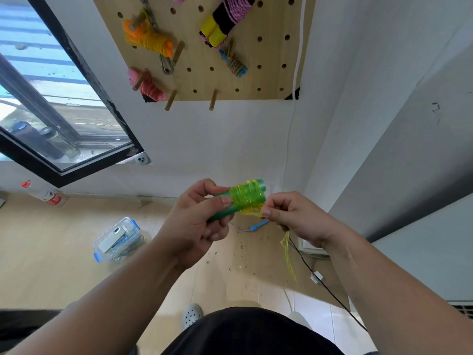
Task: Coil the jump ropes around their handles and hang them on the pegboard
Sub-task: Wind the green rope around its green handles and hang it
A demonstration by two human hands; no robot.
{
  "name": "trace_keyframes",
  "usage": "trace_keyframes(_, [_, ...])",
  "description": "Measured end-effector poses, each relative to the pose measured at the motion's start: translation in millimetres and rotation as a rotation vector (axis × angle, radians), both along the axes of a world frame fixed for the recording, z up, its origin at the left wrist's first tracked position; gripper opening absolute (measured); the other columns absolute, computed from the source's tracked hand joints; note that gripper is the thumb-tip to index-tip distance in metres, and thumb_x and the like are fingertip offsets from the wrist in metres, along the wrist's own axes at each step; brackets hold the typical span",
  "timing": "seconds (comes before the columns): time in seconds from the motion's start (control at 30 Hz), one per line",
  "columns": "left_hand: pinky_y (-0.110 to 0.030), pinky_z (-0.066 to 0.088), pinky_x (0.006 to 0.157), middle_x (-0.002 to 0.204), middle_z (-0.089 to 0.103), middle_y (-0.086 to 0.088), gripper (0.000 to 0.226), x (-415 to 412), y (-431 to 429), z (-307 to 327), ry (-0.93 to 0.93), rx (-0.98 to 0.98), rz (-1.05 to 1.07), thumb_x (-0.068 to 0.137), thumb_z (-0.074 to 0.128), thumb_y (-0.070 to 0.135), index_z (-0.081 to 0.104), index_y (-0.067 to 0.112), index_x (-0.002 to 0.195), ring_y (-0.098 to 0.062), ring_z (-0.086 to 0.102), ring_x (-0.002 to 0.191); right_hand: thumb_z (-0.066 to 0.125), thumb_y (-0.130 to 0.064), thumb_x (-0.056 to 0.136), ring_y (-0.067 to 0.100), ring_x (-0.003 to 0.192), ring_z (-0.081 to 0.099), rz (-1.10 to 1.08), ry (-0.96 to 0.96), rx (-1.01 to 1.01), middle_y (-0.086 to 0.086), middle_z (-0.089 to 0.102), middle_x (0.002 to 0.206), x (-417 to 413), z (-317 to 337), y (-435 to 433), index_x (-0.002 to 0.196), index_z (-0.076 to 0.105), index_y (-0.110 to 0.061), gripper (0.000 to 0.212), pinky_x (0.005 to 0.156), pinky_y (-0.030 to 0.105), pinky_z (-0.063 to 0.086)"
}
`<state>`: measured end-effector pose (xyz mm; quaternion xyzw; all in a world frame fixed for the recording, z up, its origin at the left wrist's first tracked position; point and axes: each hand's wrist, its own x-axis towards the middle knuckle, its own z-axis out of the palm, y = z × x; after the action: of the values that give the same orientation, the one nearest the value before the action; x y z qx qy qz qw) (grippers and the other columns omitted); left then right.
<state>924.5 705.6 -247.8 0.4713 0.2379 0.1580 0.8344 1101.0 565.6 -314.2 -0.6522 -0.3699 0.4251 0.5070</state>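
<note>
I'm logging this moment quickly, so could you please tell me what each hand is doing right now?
Left hand: grips the green handles.
Right hand: pinches the yellow rope just below its coil.

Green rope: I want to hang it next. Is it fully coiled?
Not fully: coils wrap the handles, but a tail hangs loose below the right hand.
</note>
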Motion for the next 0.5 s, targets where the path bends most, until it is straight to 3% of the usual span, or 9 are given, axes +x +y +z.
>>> trace_keyframes(0.17, [-0.019,0.027,0.036,0.053,0.048,-0.006,0.019,1,2,-3,0.033,-0.056,0.125,0.076,0.066,0.002,0.052,0.015,0.076,-0.007,0.035,0.033,0.068,-0.033,0.084,0.01,0.057,0.038,-0.007,0.125,0.023,0.001,0.046,0.064,2,-8,-2,0.068,0.071,-0.028,0.017,0.054,0.022,0.035])
trace_keyframes(0.3, [-0.019,0.024,0.039,0.053,0.047,-0.009,0.017,-3,-3,-7,0.063,-0.054,-0.075,0.074,0.069,0.002,0.057,0.014,0.076,-0.009,0.034,0.033,0.069,-0.026,0.085,0.007,0.06,0.047,0.047,0.102,0.023,-0.004,0.056,0.066,2,-11,1,0.085,0.073,-0.013,0.013,0.058,0.02,0.04])
trace_keyframes(0.4, [-0.02,0.026,0.04,0.059,0.048,-0.014,0.016,-6,-2,-11,0.251,0.126,-0.401,0.075,0.072,0.003,0.062,0.016,0.076,-0.012,0.034,0.037,0.073,-0.014,0.091,0.003,0.063,0.055,0.164,-0.041,-0.049,-0.009,0.063,0.067,10,1,5,0.082,0.07,-0.014,0.009,0.061,0.018,0.045])
trace_keyframes(0.5, [-0.024,0.029,0.043,0.058,0.052,-0.015,0.016,-7,4,-15,0.468,0.359,-0.516,0.081,0.073,0.001,0.063,0.014,0.081,-0.017,0.039,0.044,0.074,-0.022,0.091,-0.002,0.056,0.049,0.28,-0.345,-0.164,-0.019,0.058,0.058,12,21,15,0.08,0.071,-0.021,0.011,0.056,0.013,0.038])
